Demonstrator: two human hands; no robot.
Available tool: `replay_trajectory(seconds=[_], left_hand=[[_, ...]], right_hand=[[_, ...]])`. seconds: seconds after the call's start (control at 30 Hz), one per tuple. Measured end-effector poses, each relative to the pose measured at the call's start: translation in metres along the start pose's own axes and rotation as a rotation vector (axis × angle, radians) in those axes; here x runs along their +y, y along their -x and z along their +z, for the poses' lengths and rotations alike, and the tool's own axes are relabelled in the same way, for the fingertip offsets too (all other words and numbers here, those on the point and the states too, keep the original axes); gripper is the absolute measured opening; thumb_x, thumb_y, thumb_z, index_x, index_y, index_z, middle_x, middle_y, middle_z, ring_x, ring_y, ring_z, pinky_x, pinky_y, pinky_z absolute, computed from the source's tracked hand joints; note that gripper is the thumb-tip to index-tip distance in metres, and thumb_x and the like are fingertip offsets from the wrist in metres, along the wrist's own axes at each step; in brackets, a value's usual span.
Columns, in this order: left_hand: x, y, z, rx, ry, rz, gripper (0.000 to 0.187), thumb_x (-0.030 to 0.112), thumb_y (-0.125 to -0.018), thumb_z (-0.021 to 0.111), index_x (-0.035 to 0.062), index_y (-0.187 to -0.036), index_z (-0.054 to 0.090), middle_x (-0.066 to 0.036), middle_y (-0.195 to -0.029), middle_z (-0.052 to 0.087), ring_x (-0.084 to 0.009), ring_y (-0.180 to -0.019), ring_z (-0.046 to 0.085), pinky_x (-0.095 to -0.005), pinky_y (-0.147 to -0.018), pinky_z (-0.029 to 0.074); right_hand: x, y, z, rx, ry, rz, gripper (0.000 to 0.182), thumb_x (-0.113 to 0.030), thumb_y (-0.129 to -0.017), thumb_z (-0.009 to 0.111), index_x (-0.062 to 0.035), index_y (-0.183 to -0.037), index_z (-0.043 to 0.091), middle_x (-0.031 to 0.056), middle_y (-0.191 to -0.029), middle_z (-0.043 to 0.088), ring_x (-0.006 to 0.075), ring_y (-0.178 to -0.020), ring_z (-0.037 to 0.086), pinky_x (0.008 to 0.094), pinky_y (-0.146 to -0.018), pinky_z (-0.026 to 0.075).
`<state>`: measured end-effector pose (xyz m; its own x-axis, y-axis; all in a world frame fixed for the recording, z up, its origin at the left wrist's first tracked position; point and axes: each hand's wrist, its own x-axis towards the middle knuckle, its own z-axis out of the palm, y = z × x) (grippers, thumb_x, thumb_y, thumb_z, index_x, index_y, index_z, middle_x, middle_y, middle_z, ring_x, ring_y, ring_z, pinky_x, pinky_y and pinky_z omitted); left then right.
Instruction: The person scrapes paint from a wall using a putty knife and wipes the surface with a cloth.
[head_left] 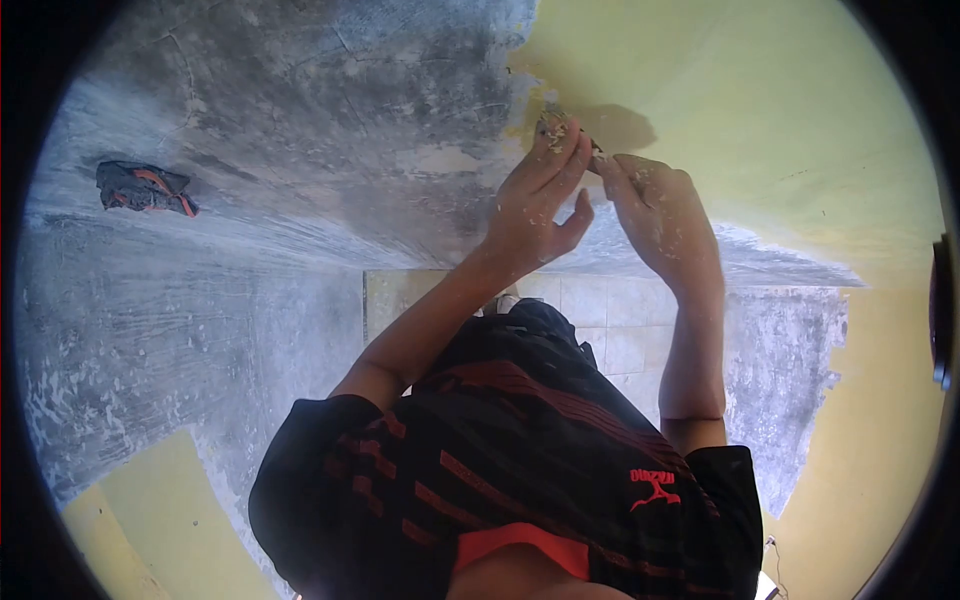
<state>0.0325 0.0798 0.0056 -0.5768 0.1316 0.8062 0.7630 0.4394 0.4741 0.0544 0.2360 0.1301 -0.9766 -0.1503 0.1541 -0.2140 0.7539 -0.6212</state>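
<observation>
A small dark scraping tool (595,152) shows partly between my hands, against the painted wall. My right hand (655,215) is closed around its near end. My left hand (545,195) lies along the tool's far end with its fingers stretched out and the thumb held apart. Pale flakes cling to the fingers of both hands. The fingertips are beside the ragged edge where yellow-green paint (720,80) meets the bare grey surface (330,110). Most of the tool is hidden by my fingers.
At the left is a crumpled dark cloth-like bundle (145,188) with orange strips. Pale floor tiles (625,300) show beyond my torso. A dark object (940,310) stands out at the right edge, and a thin cable (778,565) hangs at the lower right.
</observation>
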Motion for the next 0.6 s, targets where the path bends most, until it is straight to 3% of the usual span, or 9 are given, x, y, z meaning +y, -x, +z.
replay_trajectory(seconds=[0.07,0.13,0.17,0.27,0.3,0.33,0.4,0.53,0.6], left_hand=[[-0.002,-0.002,0.001,0.051,-0.015,-0.002,0.062,0.002,-0.081,0.073,-0.0039,-0.142,0.062,-0.025,-0.151,0.057,-0.0443,-0.136,0.059,-0.0515,-0.114,0.05],[-0.005,0.001,-0.005,-0.055,0.017,0.022,0.059,0.005,-0.087,0.073,-0.0055,-0.144,0.061,-0.03,-0.156,0.051,-0.0479,-0.144,0.051,-0.0508,-0.117,0.046],[-0.006,0.0,-0.005,-0.05,0.011,0.023,0.059,0.005,-0.087,0.073,-0.0055,-0.144,0.061,-0.03,-0.156,0.051,-0.0479,-0.144,0.051,-0.0508,-0.117,0.046],[-0.005,0.002,-0.003,0.048,0.026,-0.008,0.057,0.004,-0.087,0.073,-0.0059,-0.142,0.062,-0.029,-0.155,0.053,-0.0484,-0.143,0.052,-0.0511,-0.117,0.046],[-0.009,0.002,-0.005,0.039,0.006,0.022,0.058,0.004,-0.086,0.073,-0.0058,-0.142,0.062,-0.029,-0.154,0.054,-0.0486,-0.142,0.053,-0.0509,-0.117,0.046],[-0.012,0.004,-0.008,0.03,-0.015,0.048,0.058,0.003,-0.086,0.073,-0.0058,-0.142,0.062,-0.029,-0.153,0.054,-0.0487,-0.142,0.053,-0.0507,-0.117,0.046],[-0.006,0.002,-0.006,0.004,-0.001,0.033,0.058,0.002,-0.085,0.073,-0.0056,-0.142,0.062,-0.029,-0.153,0.054,-0.0489,-0.141,0.054,-0.0507,-0.116,0.047],[-0.014,0.006,-0.006,0.032,-0.023,0.03,0.057,0.0,-0.084,0.074,-0.0052,-0.14,0.063,-0.029,-0.152,0.056,-0.0496,-0.139,0.055,-0.0525,-0.116,0.047],[-0.011,0.006,-0.006,0.0,0.004,0.023,0.057,0.001,-0.084,0.073,-0.0053,-0.14,0.063,-0.029,-0.151,0.056,-0.0491,-0.138,0.056,-0.0535,-0.116,0.047]], right_hand=[[-0.003,0.001,-0.004,-0.033,0.04,0.046,0.032,-0.025,-0.104,0.059,0.0031,-0.1,0.074,0.0307,-0.08,0.065,0.0511,-0.075,0.063,0.0518,-0.068,0.05],[-0.003,0.007,-0.007,-0.085,-0.118,0.119,0.033,-0.027,-0.104,0.06,0.0029,-0.1,0.074,0.0311,-0.082,0.065,0.0526,-0.076,0.061,0.0525,-0.067,0.049],[-0.004,0.005,-0.008,-0.125,-0.074,0.197,0.041,-0.029,-0.107,0.059,0.0074,-0.09,0.064,0.015,-0.066,0.053,0.0176,-0.064,0.048,0.0378,-0.063,0.044],[-0.005,0.0,0.007,-0.078,-0.054,0.035,0.041,-0.029,-0.108,0.059,0.0066,-0.089,0.064,0.0089,-0.065,0.051,0.015,-0.064,0.047,0.035,-0.062,0.043],[-0.01,0.002,0.005,-0.101,-0.043,0.067,0.04,-0.029,-0.107,0.059,0.0063,-0.088,0.065,0.0076,-0.065,0.051,0.0132,-0.064,0.047,0.0346,-0.06,0.041],[-0.009,0.006,0.001,-0.1,-0.044,0.059,0.04,-0.029,-0.107,0.059,0.0063,-0.088,0.065,0.0076,-0.065,0.051,0.0132,-0.064,0.047,0.0346,-0.06,0.041],[-0.004,0.007,-0.005,-0.128,-0.137,0.144,0.034,-0.026,-0.105,0.06,0.0047,-0.093,0.069,0.0308,-0.074,0.058,0.0498,-0.065,0.052,0.0474,-0.061,0.045],[-0.012,0.004,0.009,-0.076,-0.102,0.092,0.032,-0.023,-0.106,0.06,0.0059,-0.094,0.068,0.0296,-0.072,0.057,0.0432,-0.059,0.045,0.0452,-0.059,0.044],[-0.01,0.005,0.004,-0.092,-0.07,0.064,0.031,-0.022,-0.105,0.061,0.006,-0.094,0.068,0.031,-0.075,0.059,0.0477,-0.062,0.046,0.0458,-0.06,0.045]])
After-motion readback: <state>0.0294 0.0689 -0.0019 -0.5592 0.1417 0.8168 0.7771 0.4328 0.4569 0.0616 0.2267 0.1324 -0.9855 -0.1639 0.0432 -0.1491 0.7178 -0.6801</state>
